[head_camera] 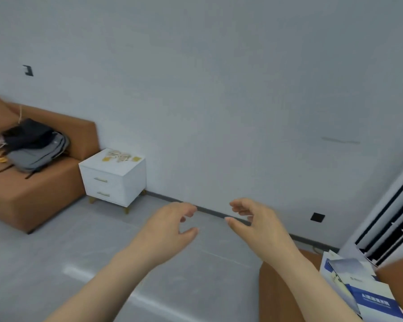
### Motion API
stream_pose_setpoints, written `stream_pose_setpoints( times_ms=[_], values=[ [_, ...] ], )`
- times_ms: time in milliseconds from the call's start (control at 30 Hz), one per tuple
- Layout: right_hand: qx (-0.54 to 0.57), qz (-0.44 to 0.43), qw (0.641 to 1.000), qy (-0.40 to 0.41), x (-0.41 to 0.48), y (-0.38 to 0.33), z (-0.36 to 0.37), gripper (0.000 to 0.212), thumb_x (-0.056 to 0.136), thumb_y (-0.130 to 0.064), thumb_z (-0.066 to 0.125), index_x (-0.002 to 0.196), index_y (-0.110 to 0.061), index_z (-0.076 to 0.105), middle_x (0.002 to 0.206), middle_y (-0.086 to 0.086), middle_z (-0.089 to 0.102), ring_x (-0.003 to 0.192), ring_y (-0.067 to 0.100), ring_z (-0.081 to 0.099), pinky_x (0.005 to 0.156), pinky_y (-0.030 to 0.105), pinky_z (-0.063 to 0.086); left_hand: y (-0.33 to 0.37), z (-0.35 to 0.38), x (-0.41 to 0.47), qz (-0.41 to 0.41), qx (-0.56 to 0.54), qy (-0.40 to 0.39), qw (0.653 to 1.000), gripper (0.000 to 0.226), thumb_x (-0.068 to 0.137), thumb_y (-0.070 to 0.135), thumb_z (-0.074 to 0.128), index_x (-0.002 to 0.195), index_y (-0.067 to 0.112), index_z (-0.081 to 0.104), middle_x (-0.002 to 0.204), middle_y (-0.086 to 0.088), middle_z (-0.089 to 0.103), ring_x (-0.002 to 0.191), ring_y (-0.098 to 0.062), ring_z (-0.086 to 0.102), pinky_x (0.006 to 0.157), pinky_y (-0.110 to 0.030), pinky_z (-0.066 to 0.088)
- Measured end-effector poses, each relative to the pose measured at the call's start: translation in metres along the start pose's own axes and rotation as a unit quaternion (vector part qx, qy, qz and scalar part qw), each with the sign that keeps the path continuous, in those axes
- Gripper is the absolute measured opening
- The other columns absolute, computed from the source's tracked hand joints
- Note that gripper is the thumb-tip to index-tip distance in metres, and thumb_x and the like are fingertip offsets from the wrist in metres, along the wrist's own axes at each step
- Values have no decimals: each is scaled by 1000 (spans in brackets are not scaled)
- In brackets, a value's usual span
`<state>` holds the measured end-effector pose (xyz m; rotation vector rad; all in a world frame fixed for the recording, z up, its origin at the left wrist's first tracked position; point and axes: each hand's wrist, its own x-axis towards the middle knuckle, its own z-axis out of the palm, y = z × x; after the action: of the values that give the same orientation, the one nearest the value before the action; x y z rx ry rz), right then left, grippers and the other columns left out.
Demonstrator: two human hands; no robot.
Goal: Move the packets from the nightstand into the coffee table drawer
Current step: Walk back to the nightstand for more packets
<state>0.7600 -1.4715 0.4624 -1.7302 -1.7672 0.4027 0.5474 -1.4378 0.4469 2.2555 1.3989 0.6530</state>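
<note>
Several small yellow and pale packets (120, 156) lie scattered on top of a white two-drawer nightstand (116, 182) that stands against the wall at the left. My left hand (170, 228) and my right hand (254, 221) are raised in front of me over the grey floor, well to the right of the nightstand. Both hands hold nothing, their fingers loosely curled. The coffee table and its drawer are out of view.
A brown sofa (37, 189) with dark and grey bags (33, 145) sits left of the nightstand. A brown seat (279, 287) with blue-and-white boxes and papers (363, 291) is at the lower right. A tall white unit (386, 219) stands at the right edge.
</note>
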Motion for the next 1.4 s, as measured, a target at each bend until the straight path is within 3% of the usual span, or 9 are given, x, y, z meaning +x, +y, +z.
stream_pose_setpoints(
  times_ms=[467,1400],
  values=[
    [25,-64,992,-103,278,35,76,37,84,-38,67,119,-26,61,111,-13,64,101,2,58,91,26,49,-113,-11,202,-136,0,45,990,45,86,41,63,128,31,51,118,18,57,101,2,55,93,-24,48],
    [58,-36,973,-221,797,-49,398,39,85,-37,65,122,-27,57,112,-13,61,105,4,56,94,26,47,-544,-151,573,-281,3,43,959,39,85,38,63,122,29,56,113,16,60,97,-1,58,87,-26,50]
  ],
)
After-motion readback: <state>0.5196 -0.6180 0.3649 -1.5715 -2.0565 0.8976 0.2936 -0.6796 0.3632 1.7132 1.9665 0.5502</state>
